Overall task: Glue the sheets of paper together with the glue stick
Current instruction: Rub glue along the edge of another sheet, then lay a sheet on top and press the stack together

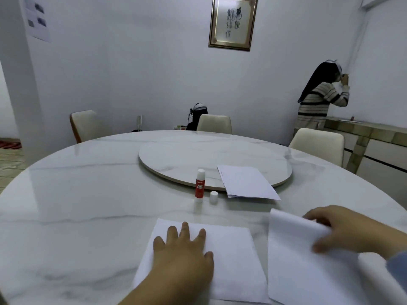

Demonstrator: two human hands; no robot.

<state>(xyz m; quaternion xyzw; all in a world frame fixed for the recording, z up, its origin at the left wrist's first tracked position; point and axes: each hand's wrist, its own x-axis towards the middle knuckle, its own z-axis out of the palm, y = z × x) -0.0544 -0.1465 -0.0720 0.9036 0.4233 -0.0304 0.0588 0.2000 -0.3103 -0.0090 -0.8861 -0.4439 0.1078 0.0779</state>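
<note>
On the near side of the round white table (88, 194), a sheet of paper (231, 260) lies flat. The left hand (182, 256) rests on top of it, with its fingers straight and a little spread, pressing the sheet down. Just to the right is a second sheet (293, 260). Its far edge is lifted and bent over. The right hand (339, 232) holds that sheet, with its thumb under the bent part and its fingers curled over the top, so this grip pinches the paper. That hand looks a bit blurry. A blue sleeve (398, 267) shows at the right edge.

Farther away, near the middle of the table, the glue stick (200, 186) stands upright. It is red with a white top, and its cap (213, 197) is off. The small white cap sits on the table just to the right of the stick, not touching it. To the right of the cap lies a small stack of paper (246, 183). Its far part rests on the round turning plate (176, 159) in the middle of the table, and its near edge sticks out past the plate's rim.

Cream chairs (214, 123) stand around the far side of the table. A framed picture (233, 22) with dark writing hangs on the white wall. Far to the right, another person in a striped top (319, 100) stands facing the corner, next to a low cabinet (374, 137).
</note>
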